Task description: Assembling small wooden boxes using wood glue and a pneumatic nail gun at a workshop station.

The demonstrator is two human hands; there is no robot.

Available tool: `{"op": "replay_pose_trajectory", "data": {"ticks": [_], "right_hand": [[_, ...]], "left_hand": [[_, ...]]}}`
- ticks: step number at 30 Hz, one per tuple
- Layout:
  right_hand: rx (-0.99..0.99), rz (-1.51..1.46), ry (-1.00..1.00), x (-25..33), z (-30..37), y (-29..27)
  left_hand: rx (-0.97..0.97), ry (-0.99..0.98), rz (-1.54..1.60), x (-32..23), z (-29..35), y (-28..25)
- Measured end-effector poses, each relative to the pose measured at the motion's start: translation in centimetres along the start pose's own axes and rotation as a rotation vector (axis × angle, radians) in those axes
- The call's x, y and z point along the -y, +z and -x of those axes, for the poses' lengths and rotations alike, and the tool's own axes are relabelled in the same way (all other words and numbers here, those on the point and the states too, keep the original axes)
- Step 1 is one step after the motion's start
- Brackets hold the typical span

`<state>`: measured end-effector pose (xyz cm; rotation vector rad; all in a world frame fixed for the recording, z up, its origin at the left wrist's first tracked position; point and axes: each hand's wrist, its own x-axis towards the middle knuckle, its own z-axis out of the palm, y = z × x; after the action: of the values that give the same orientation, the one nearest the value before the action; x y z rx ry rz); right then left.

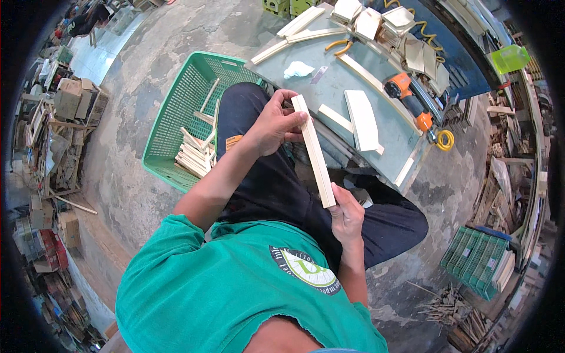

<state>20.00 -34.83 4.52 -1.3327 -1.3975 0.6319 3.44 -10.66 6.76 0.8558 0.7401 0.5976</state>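
Between my hands, above my lap, is a bundle of pale wooden strips (315,156) lying side by side. My left hand (276,123) is closed on its far end, thumb on top. At the near end my right hand (346,212) pinches the strips. Just beyond them stands a grey worktable (329,76). On it lie a flat curved wooden piece (362,120), a thin wooden slat (335,117) partly under it, and an orange pneumatic nail gun (409,100).
A green plastic basket (162,126) with loose wooden strips (195,154) stands left of my leg. Wooden blocks (368,23) and pliers with orange handles (339,47) are at the table's far side. Green crates (474,259) and scrap wood (450,306) lie at right.
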Motion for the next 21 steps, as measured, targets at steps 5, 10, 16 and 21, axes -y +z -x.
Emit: {"op": "replay_pose_trajectory", "data": {"ticks": [5,10,16,21], "right_hand": [[-0.039,0.054,-0.067,-0.1,0.8,0.1],[-0.108,0.214,-0.189,-0.4,1.5,0.1],[-0.217,0.308,-0.314,-0.5,1.4,0.1],[-0.222,0.334,-0.374,0.7,1.6,0.1]], "left_hand": [[0.03,0.155,-0.049,-1.9,2.2,1.5],[0.118,0.368,-0.273,-4.0,5.0,3.4],[0.15,0.551,-0.371,-5.2,7.0,5.4],[0.177,0.54,-0.42,-5.5,7.9,5.5]]}}
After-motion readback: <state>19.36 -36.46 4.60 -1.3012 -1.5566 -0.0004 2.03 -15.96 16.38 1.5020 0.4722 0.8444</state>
